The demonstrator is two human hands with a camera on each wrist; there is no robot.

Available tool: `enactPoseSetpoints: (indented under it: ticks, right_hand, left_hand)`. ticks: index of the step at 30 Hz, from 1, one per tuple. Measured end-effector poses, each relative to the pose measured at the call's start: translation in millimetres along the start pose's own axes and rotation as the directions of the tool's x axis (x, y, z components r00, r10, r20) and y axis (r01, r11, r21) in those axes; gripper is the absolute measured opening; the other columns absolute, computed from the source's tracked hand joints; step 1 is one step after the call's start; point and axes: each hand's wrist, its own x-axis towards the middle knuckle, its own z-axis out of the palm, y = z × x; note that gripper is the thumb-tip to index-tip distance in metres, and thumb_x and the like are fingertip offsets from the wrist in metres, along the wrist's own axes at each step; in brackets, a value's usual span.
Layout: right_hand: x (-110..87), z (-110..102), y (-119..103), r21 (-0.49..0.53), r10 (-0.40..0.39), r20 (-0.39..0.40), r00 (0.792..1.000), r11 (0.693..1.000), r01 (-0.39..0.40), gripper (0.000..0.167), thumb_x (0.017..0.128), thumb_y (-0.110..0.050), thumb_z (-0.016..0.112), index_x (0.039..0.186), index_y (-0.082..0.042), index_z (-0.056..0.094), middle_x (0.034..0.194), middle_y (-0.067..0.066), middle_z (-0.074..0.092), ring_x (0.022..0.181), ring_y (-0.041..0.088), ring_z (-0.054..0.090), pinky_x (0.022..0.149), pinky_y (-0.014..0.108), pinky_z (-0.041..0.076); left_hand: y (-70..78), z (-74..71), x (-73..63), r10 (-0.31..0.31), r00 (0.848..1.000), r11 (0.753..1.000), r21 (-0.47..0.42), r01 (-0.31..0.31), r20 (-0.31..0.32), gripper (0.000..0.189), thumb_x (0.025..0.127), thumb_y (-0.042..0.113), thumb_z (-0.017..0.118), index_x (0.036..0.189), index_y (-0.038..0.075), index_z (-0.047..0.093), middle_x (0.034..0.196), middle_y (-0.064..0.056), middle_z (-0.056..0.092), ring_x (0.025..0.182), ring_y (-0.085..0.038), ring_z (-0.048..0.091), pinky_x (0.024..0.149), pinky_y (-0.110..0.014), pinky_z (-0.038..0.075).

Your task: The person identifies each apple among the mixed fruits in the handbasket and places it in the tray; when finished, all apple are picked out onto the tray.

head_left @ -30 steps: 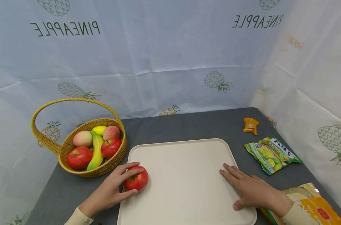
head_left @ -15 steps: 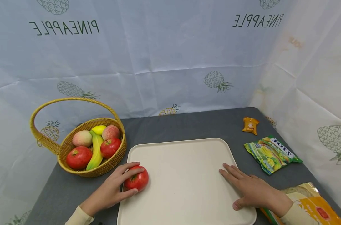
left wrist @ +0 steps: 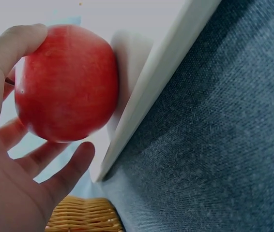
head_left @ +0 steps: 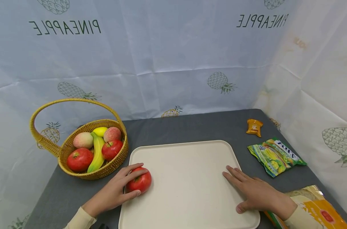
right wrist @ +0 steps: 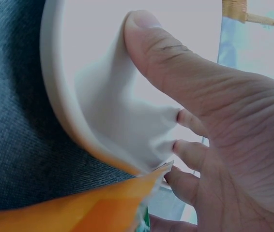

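Note:
A red apple sits on the left edge area of the cream tray. My left hand holds it from the left, fingers over its top and thumb on its near side. Up close in the left wrist view, the thumb touches the apple beside its stem, while some fingers stand a little off its skin. On the tray's right side my right hand lies spread, palm down, holding nothing. Its thumb and fingertips touch the tray in the right wrist view.
A wicker basket with apples, peaches, a banana and a yellow fruit stands back left. Along the right lie a small orange packet, a green Fox's bag and an orange-yellow bag, partly under my right forearm. Printed cloth walls stand behind and at the sides.
Both hands and the apple stay practically where they were. Only a very slight shift of the whole view shows.

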Motion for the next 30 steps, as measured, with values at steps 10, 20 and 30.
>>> enactPoseSetpoints:
  ticks: [10,20,30]
  right_hand:
    - [0.9,0,0,0.004,0.004,0.006,1.0,1.0,-0.004,0.115,0.068,-0.061,0.082,0.16,-0.013,0.032,0.165,0.016,0.022,0.145,0.042,0.033,0.088,0.064,0.047]
    - [0.9,0,-1,0.013,0.009,0.013,1.0,1.0,-0.009,0.115,0.067,-0.06,0.083,0.16,-0.013,0.032,0.165,0.016,0.022,0.145,0.042,0.033,0.088,0.066,0.046]
    - [0.9,0,0,0.02,0.009,0.013,1.0,1.0,-0.009,0.115,0.068,-0.058,0.084,0.159,-0.013,0.033,0.165,0.016,0.022,0.144,0.042,0.033,0.089,0.066,0.046]
  left_hand:
    - [-0.3,-1.1,-0.4,0.023,1.0,1.0,-0.003,-0.023,-0.016,0.072,0.085,0.033,0.084,0.149,0.036,0.049,0.156,0.0,0.041,0.135,-0.026,0.045,0.095,-0.049,0.054]
    - [-2.8,-23.6,-2.8,0.054,0.993,0.998,-0.019,-0.056,-0.109,0.063,0.089,0.033,0.08,0.146,0.031,0.053,0.154,0.002,0.043,0.137,-0.024,0.044,0.103,-0.048,0.048]
    - [-37.1,-89.0,-24.5,0.074,0.971,0.995,-0.047,-0.087,-0.227,0.065,0.085,-0.004,0.078,0.144,0.014,0.056,0.15,-0.012,0.047,0.14,-0.01,0.039,0.106,-0.01,0.031]
